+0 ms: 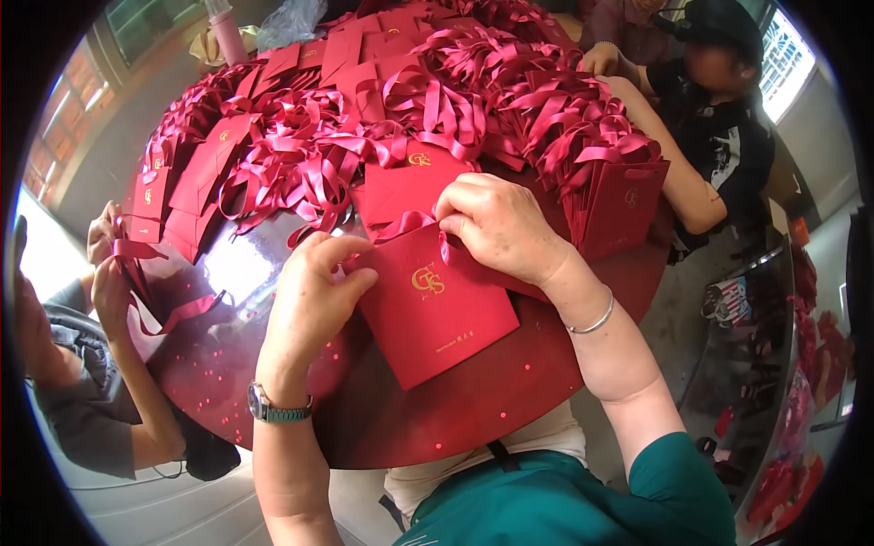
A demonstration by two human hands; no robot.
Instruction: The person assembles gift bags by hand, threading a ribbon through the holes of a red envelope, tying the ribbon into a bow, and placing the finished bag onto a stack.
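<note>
A small red paper gift bag (432, 314) with gold lettering on its front lies flat near the table edge before me. My left hand (314, 296) is at the bag's upper left corner, thumb and forefinger curled around it; what lies right between the fingertips is partly hidden. My right hand (496, 223) pinches a pink-red satin ribbon (407, 223) at the bag's top edge. A short ribbon end hangs below the right fingertips. Another red bag (414, 177) lies just behind, partly covered by the hands and the ribbon.
Heaps of red bags (205, 173) and looped ribbons (437, 109) cover the far part of the round dark red table (364, 437). Bags stand in a stack (624, 205) at right. A person (109, 364) at left handles ribbon; others (719, 118) work at far right. A pink bottle (226, 36) stands behind.
</note>
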